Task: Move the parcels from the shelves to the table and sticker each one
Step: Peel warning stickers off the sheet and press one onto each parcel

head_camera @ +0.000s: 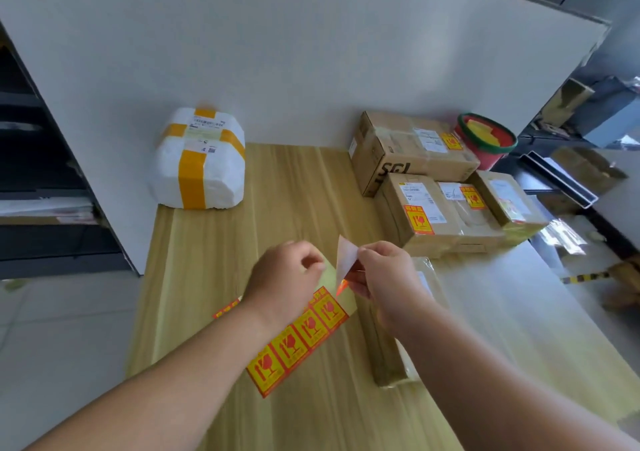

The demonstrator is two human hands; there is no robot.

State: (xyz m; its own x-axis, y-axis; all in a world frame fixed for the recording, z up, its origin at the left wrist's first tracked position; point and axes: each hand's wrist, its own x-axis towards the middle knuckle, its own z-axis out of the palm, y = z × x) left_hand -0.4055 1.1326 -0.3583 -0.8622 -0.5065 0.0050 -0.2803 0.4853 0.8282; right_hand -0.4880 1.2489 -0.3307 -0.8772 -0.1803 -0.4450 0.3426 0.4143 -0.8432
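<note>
Wooden bench (277,190) by a white wall | white parcel (199,159) back left, no sticker visible | left hand (280,277) curled over sticker strip (298,339), grip unclear | right hand (384,277) pinches peeled sticker (347,256) above brown parcel (384,353) | risk: limp sticker, held at one edge, folds onto itself

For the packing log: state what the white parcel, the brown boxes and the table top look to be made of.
White parcel: seemingly soft foam or plastic wrap, matte and wrinkled, bound with glossy yellow tape.
Brown boxes: cardboard, matte, with sharp folded edges.
Table top: wood-look surface, smooth, with straight pale grain; laminate or real wood cannot be told.
</note>
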